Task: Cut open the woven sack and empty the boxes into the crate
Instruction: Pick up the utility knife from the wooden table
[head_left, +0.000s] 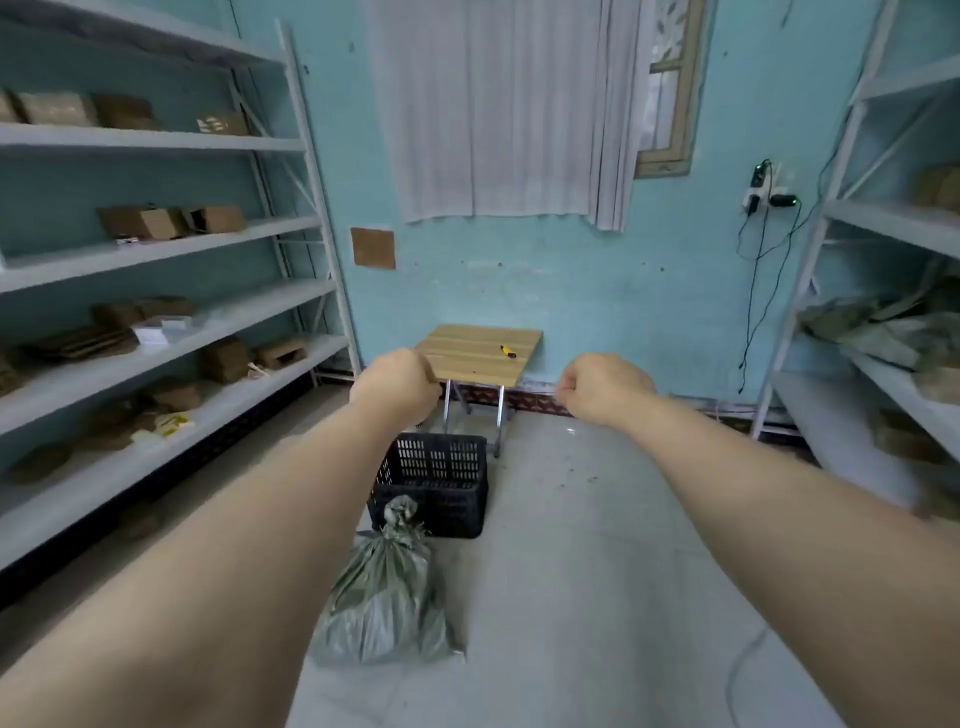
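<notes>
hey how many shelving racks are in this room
2. One shelving rack lines the left wall, holding cardboard boxes. The other rack stands along the right wall. More could be behind the camera.

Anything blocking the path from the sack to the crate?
Nothing visible. The tied woven sack lies on the floor right in front of the black crate, whose top is open. Both hands are fisted, holding nothing.
</notes>
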